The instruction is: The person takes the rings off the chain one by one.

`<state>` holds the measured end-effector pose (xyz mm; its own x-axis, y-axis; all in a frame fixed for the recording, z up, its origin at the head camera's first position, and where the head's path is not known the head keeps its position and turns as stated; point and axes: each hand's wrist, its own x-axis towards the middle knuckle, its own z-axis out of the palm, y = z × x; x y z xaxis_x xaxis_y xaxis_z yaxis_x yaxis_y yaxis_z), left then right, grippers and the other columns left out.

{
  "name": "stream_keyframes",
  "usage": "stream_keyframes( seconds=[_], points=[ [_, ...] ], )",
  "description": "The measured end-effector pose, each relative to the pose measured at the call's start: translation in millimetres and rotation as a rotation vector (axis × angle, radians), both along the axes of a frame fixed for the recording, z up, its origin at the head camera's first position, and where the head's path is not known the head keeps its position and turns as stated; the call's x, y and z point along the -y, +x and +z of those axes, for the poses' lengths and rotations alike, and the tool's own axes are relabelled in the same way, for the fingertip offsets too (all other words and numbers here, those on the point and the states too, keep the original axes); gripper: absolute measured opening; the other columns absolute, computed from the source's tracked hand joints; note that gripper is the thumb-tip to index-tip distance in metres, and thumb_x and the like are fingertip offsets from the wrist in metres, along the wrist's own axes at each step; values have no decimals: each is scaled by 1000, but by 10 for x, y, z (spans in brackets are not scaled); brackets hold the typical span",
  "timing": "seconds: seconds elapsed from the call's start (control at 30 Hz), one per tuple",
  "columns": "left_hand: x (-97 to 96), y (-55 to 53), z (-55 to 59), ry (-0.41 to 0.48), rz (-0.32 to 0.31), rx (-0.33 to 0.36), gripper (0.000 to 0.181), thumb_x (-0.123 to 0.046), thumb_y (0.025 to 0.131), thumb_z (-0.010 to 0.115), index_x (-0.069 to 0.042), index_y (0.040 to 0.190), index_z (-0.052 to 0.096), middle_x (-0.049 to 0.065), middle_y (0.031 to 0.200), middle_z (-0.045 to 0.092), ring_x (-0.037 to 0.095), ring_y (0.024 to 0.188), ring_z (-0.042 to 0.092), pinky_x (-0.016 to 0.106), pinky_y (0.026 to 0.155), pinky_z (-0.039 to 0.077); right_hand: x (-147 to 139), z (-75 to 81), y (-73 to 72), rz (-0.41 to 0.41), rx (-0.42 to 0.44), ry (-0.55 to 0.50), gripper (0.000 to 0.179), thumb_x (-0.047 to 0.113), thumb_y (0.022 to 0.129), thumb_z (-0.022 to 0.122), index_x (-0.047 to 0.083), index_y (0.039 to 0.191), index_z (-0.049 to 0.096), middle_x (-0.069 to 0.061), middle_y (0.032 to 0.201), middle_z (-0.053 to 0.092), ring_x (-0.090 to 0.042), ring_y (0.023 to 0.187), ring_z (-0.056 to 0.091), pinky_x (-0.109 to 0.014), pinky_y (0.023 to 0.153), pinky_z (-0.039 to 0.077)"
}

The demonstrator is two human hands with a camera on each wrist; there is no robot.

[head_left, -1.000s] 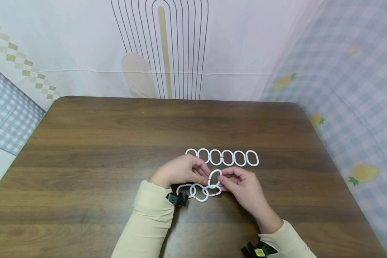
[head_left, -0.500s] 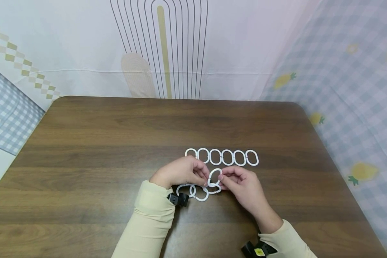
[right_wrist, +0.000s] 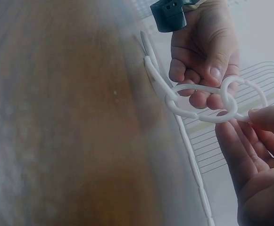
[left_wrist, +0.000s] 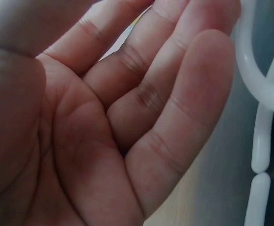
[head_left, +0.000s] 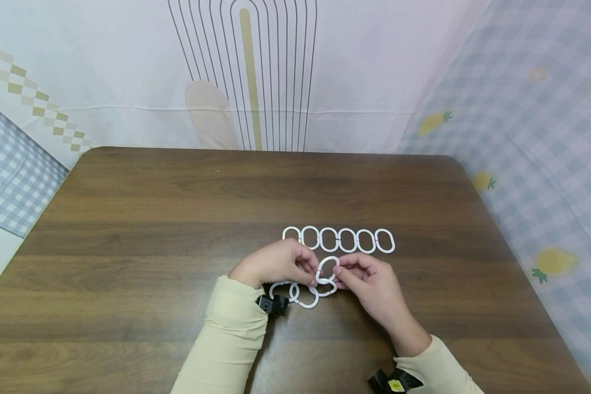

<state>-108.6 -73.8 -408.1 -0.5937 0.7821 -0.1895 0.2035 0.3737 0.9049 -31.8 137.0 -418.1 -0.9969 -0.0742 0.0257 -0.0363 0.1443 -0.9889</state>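
My right hand (head_left: 374, 284) pinches a white plastic chain link (right_wrist: 255, 88) between thumb and fingertips, holding it upright above the table. This link passes through another white link (right_wrist: 210, 119), the end one of a short chain. Thumb and fingers of my left hand (head_left: 283, 262) pinch that end link, as the right wrist view shows. The rest of the chain (head_left: 307, 306) hangs down to the tabletop below the left hand, partly hidden by it. In the left wrist view, curled left fingers (left_wrist: 198, 89) fill the frame, with white links at the right edge.
A row of several white oval links (head_left: 347, 230) lies side by side on the brown wooden table (head_left: 177, 202), just beyond both hands. The left hand overlaps the row's left end. Patterned cloth (head_left: 364, 71) hangs behind the table.
The left fingertips have moved slightly down onto the chain's end link. The upright link in the right hand has shifted slightly left. The row of links has stayed put.
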Motion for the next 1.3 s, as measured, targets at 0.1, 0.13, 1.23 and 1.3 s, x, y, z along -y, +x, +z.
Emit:
stream_keyframes(
  seconds=[0.1,0.13,1.23,1.3],
  points=[
    [-2,-1,-2,3,-2,2,9,-1,84,74,-3,93,73,-3,80,72,2,73,64,19,73,53,-1,0,0,0,-4,-1,16,-10,90,67,-20,100,62,-27,89,68,-8,72,69,-28,68,61],
    [-4,-2,-3,5,-3,3,9,0,85,73,-3,93,73,-3,80,72,2,73,64,19,73,53,-1,0,0,0,-6,-1,16,-10,90,67,-20,100,62,-26,88,68,-8,72,69,-28,68,61],
    [24,-9,-7,1,-12,-39,6,-3,85,70,-6,89,73,-8,76,67,1,70,60,18,70,51,-14,-16,-5,10,-11,8,10,-11,88,68,-15,96,64,-19,85,69,-11,73,71,-30,69,61],
    [28,-10,-4,-1,-7,-39,5,-4,86,69,-6,89,73,-8,76,67,1,70,60,19,70,51,-19,-20,-7,8,-13,23,9,-10,88,69,-14,95,65,-16,84,70,-11,73,71,-30,69,61]
  ],
)
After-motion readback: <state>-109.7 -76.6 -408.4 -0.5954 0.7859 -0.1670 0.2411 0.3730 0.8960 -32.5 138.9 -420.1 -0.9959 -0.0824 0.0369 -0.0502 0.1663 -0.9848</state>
